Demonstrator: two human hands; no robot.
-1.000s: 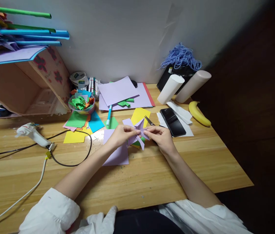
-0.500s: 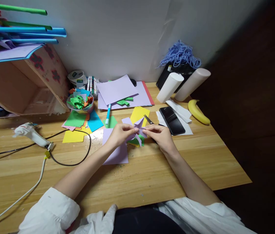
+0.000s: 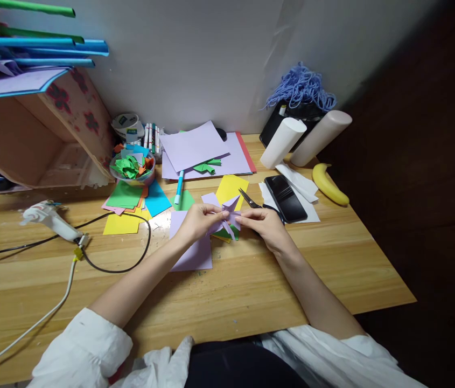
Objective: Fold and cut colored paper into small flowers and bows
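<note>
Between both hands is a folded lavender paper flower [image 3: 231, 204] with pointed petals. My left hand [image 3: 202, 221] pinches it from the left, thumb and forefinger closed near its centre. From the other side my right hand [image 3: 265, 225] pinches a petal at its edge. Black-handled scissors [image 3: 250, 199] lie just beyond the right hand, blades open, handles partly hidden. Below the flower rest green paper [image 3: 227, 233] and other lavender pieces. A flat lavender sheet [image 3: 195, 253] lies under my left wrist, and a yellow sheet [image 3: 230, 188] is behind the flower.
At left are a cardboard box [image 3: 69, 124], a tub of paper scraps [image 3: 132, 170], coloured squares [image 3: 124, 195] and a white device with cables [image 3: 55, 222]. A blue marker [image 3: 179, 187] lies behind. Rightward are a phone [image 3: 286, 199], white rolls [image 3: 282, 143] and a banana [image 3: 328, 184].
Both hands keep their pinch on the paper flower, whose petals have turned slightly. The right hand has shifted a little, so more of the scissors shows. The view has moved slightly.
</note>
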